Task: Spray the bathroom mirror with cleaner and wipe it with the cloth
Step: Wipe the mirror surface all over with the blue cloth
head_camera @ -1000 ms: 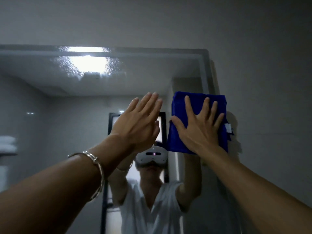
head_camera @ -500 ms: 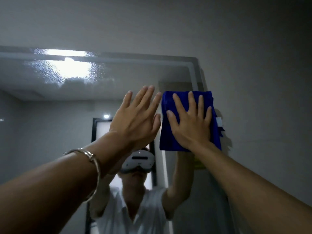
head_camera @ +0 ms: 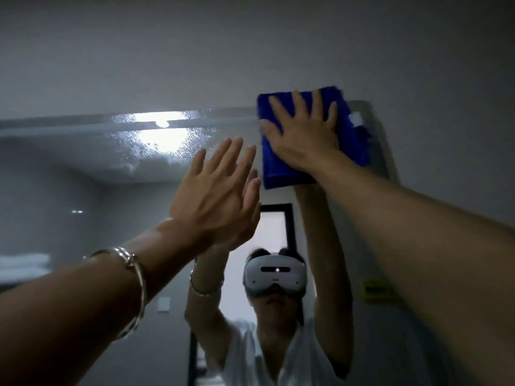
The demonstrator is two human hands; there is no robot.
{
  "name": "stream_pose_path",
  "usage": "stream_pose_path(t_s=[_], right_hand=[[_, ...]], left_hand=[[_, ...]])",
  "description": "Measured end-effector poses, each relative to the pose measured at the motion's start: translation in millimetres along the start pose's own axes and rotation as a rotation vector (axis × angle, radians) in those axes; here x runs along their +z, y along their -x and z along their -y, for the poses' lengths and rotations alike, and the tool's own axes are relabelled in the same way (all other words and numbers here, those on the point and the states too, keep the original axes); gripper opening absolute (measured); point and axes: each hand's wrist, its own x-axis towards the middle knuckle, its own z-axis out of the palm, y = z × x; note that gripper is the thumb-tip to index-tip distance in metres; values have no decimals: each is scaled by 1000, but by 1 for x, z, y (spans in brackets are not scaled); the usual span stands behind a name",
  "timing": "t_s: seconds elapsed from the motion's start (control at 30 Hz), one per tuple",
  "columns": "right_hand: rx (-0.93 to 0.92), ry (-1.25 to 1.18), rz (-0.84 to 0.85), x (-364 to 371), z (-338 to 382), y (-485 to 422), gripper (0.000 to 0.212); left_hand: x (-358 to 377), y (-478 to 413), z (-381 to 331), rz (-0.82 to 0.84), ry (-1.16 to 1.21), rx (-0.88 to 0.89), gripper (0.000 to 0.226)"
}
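Head view looked up at the mirror (head_camera: 83, 185), where the right hand (head_camera: 303, 135) lay flat on the folded blue cloth (head_camera: 352, 146). Its fingers were straight and spread, gripping nothing and only pressing the fabric against the glass. The cloth sat at the mirror's top right corner, its upper edge lapping over onto the wall (head_camera: 250, 51). That placement suggested the wipe was being carried right to the edge so that no strip was missed. Spreading the fingers probably loaded the whole pad evenly instead of 1 narrow line. A white label (head_camera: 356, 118) stuck out on the cloth's right side.

The left hand (head_camera: 217, 199) was raised lower and to the left, apart from the cloth. It was open, its 4 fingers straight and close together, palm toward the glass, holding nothing. Whether it touched the glass could not be told; it looked like a brace for balance during the high reach. A metal bracelet (head_camera: 133, 277) circled that wrist.

Left of the cloth, fine droplets (head_camera: 156, 146) clung to the upper glass around the reflected ceiling light. Spraying therefore seemed done, and that wet patch looked unwiped. On that evidence, wiping was under way, with the top band to the left yet to be covered.
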Motion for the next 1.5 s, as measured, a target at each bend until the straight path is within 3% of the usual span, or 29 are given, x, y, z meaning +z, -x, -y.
stream_pose_path(t_s=[0.1,0.17,0.23,0.37,0.47,0.53,0.67,0.77,0.83,0.93,1.03,1.17,1.27,1.37,1.5], right_hand=[[-304,93,53,12,58,25,63],[-342,53,32,8,49,24,61],[-228,-3,-20,-1,16,15,57],[213,-18,-48,-10,-47,13,58],[400,-48,-36,-3,-6,9,62],[313,-47,-25,7,61,1,64],[-143,41,29,33,201,27,75],[-298,75,48,35,216,26,74],[-181,5,-23,26,182,4,63],[202,-39,-28,15,134,-11,62],[304,-53,-10,19,168,-10,63],[-66,-62,12,42,289,3,64],[-303,68,47,56,352,33,75],[-388,189,45,64,366,55,82],[-418,70,76,60,343,68,76]], left_hand=[[3,1,-1,-61,83,-108,77],[-1,2,10,-97,53,-95,76],[-8,2,32,-113,31,-103,77],[-24,15,92,-111,-20,-173,80],[-25,38,124,-67,-44,-174,81],[-21,45,135,-57,-41,-179,82],[-17,43,147,-81,22,-176,75],[-17,45,169,-115,45,-161,74],[-23,50,191,-125,27,-140,77],[-34,71,238,-129,5,-158,78],[-39,95,274,-101,11,-231,77],[-42,111,274,-101,35,-256,76],[-44,119,267,-100,76,-208,77],[-44,124,266,-93,112,-202,80],[-37,125,262,-54,148,-183,79]])
